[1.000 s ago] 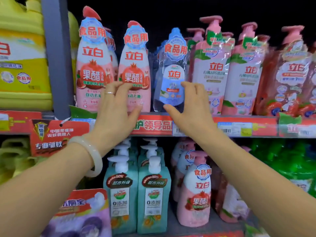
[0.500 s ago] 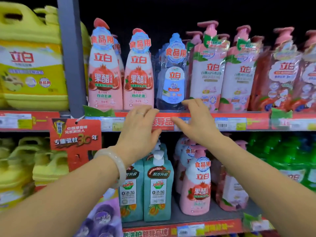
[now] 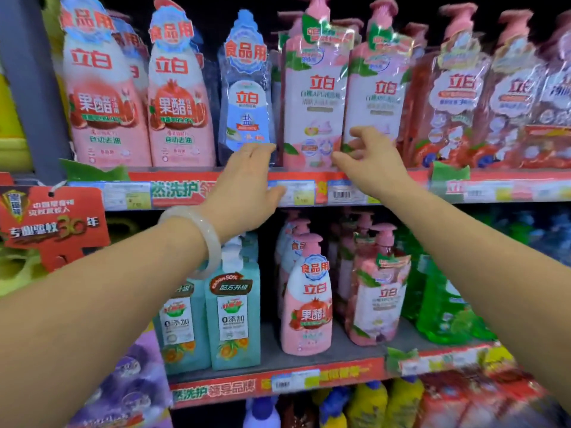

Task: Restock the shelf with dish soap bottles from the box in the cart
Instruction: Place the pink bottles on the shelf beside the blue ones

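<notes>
Both hands reach to the upper red-edged shelf (image 3: 185, 176): the left hand (image 3: 244, 180) lies flat-fingered at the clear blue-labelled soap bottle (image 3: 245, 97), the right hand (image 3: 370, 159) spreads loosely before two pink pump-top bottles (image 3: 315, 97)

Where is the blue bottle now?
Head view, upper shelf, left of centre: the blue bottle stands between two pink bottles, with the left hand just below it.

The lower part of the blue bottle (image 3: 245, 97) is covered by the left hand (image 3: 244, 183), whose fingertips are hidden. Price labels on the shelf edge (image 3: 185, 189) are blurred and unreadable. The bottom row of bottles (image 3: 364, 406) is smeared and cut off by the lower edge. The yellow jug (image 3: 12, 125) is cropped at the left.
</notes>
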Available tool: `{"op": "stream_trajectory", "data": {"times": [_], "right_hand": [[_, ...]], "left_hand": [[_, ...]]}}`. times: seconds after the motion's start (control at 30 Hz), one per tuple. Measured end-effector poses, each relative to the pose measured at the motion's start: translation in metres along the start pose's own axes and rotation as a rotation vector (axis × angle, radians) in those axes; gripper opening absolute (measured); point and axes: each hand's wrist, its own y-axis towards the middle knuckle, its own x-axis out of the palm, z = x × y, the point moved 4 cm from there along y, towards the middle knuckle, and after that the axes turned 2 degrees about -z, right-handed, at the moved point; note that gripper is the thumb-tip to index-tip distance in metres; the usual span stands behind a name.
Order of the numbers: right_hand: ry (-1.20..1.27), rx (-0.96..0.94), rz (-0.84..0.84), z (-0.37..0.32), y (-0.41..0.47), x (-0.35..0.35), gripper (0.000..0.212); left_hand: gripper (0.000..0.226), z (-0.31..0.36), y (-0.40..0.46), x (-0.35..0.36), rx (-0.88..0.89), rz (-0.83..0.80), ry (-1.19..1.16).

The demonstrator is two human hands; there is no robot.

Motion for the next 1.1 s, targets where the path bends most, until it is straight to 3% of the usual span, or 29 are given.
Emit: {"op": "stream_trajectory", "data": {"times": [0.23, 0.33, 0.5, 0.67, 1.0, 1.1], "right_hand": [[0.169, 0.006, -0.1, 0.002, 0.016, 0.001, 0.047], [0.175, -0.006, -0.112, 0.003, 0.023, 0.003, 0.053], [0.196, -0.033, -0.057, 0.006, 0.028, 0.003, 0.041], [0.245, -0.049, -0.077, 0.008, 0.028, 0.002, 0.042], [0.189, -0.097, -0.113, 0.015, 0.028, 0.002, 0.053], [0.193, -0.097, -0.107, 0.015, 0.028, 0.003, 0.057]], "left_hand": [[0.037, 0.032, 0.04, 0.021, -0.197, 0.091, -0.131], [0.047, 0.038, 0.045, 0.032, -0.276, 0.074, -0.07], [0.051, 0.041, 0.049, 0.037, -0.36, 0.128, -0.047], [0.05, 0.042, 0.048, 0.036, -0.374, 0.197, -0.161], [0.053, 0.041, 0.048, 0.038, -0.391, 0.203, -0.097], [0.045, 0.039, 0.049, 0.038, -0.387, 0.218, -0.102]]}}
